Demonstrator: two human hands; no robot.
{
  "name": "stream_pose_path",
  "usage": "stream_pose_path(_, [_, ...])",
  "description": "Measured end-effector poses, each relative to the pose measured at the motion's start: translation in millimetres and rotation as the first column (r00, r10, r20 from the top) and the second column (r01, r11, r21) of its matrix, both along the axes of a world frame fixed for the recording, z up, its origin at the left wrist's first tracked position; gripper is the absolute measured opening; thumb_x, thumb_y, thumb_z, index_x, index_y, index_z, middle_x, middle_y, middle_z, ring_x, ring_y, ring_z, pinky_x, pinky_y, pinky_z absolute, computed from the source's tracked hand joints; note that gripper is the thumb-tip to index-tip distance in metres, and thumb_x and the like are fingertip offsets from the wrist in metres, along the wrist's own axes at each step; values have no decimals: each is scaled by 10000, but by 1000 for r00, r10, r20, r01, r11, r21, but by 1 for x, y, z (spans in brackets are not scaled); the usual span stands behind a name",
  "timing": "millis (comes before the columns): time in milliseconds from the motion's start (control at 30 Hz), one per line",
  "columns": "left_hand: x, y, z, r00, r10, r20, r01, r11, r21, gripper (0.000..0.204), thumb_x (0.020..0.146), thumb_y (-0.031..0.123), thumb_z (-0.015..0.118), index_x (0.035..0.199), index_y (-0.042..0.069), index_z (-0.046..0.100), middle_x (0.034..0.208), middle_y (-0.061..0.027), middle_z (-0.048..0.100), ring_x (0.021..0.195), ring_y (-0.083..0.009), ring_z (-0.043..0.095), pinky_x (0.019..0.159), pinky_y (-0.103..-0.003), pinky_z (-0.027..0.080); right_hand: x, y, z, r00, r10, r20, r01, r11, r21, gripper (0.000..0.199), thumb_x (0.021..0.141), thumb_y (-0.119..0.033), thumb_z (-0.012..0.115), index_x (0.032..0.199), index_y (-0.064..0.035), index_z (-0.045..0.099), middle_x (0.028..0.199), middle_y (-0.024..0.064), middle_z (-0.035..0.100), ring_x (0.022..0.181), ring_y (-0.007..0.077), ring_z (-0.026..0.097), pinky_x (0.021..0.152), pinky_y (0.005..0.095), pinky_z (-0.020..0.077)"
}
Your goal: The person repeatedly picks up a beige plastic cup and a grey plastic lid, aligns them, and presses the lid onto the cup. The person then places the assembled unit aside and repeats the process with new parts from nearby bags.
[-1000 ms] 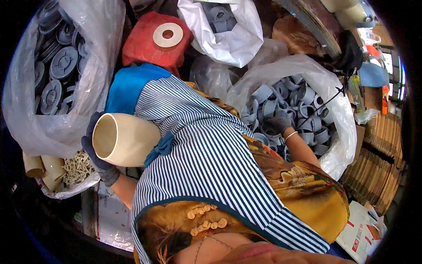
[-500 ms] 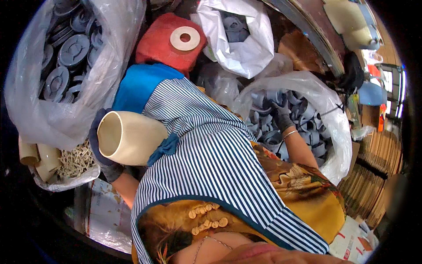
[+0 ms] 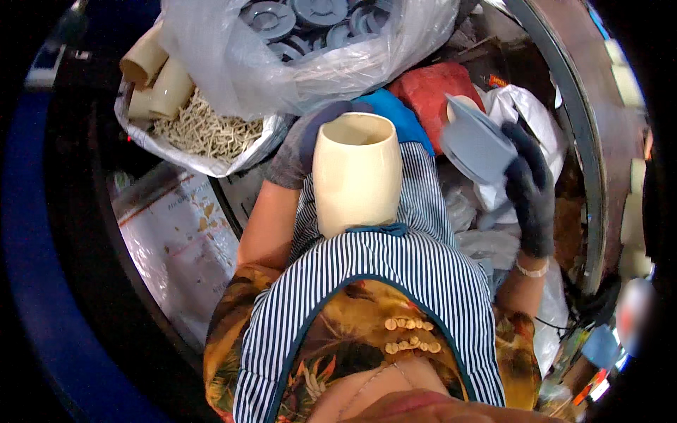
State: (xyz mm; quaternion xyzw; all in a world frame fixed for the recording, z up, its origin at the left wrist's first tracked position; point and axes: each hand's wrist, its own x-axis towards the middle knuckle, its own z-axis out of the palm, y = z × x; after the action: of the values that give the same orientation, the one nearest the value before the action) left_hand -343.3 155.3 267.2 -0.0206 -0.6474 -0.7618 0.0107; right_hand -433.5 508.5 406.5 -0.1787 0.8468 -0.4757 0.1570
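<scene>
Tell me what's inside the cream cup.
The cream cup, held by the left hand, shows only bare inner wall near its open mouth. Its bottom is out of sight.

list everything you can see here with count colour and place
cream tube: one, cream, open end up, centre, held in the left hand
grey disc: one, grey, right of the tube, held in the right hand
clear bag of grey discs: one bag, many discs, top centre
bag of pale small parts: one, off-white, upper left
spare cream tubes: about three, cream, top left, in that bag
red bundle: one, red, behind the grey disc
white bag: one, white, right
printed sheet: one, pale, left
striped apron: one, blue and white, centre
left hand: grey glove, around the tube
right hand: dark glove, gripping the disc
</scene>
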Motion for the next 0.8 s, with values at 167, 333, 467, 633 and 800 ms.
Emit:
stream_pose_path(167, [0, 4, -9, 938, -56, 341, -79, 926, 370, 399, 929, 196, 612, 1280, 27, 528, 1173, -126, 646, 1058, -202, 626, 913, -340, 516, -50, -110, -41, 832, 316, 456, -106, 897, -429, 479, 942, -332, 587, 1317, -36, 545, 1131, 66, 629, 955, 130, 598, 779, 244, 499])
stream_pose_path(333, [16, 3, 15, 977, 121, 174, -126, 992, 20, 599, 1016, 483, 357, 1357, -3, 437, 1248, -175, 606, 1097, -234, 624, 928, -358, 522, -56, -148, -76, 749, 409, 521, -143, 868, -476, 434, 943, -290, 595, 1307, -56, 558, 948, 24, 643, 666, 50, 515, 515, 195, 387])
stream_pose_path(467, [17, 0, -4, 946, 92, 310, -230, 864, 447, 737, 1000, 603, 235, 1364, -5, 438, 1258, -181, 597, 1127, -244, 613, 953, -361, 510, -54, -159, -58, 740, 411, 533, -223, 897, -382, 419, 943, -288, 597, 1297, -65, 572, 888, 4, 630, 639, 43, 494, 492, 189, 358])
stream_pose_path(633, [16, 8, 27, 953, 139, 268, -229, 911, 343, 753, 1000, 609, 206, 1381, 1, 433, 1261, -177, 596, 1155, -242, 597, 973, -345, 496, -52, -167, -58, 773, 386, 504, -232, 911, -342, 429, 938, -285, 613, 1293, -45, 580, 898, 16, 636, 728, 65, 551, 596, 200, 445])
stream_pose_path(800, [18, 8, 25, 972, 139, 188, -184, 952, 244, 775, 991, 629, 186, 1403, 14, 417, 1289, -166, 583, 1190, -237, 574, 1001, -347, 476, -58, -169, -75, 813, 442, 379, -326, 885, -333, 443, 931, -274, 635, 1290, -21, 579, 939, 40, 655, 768, 75, 573, 682, 217, 496])
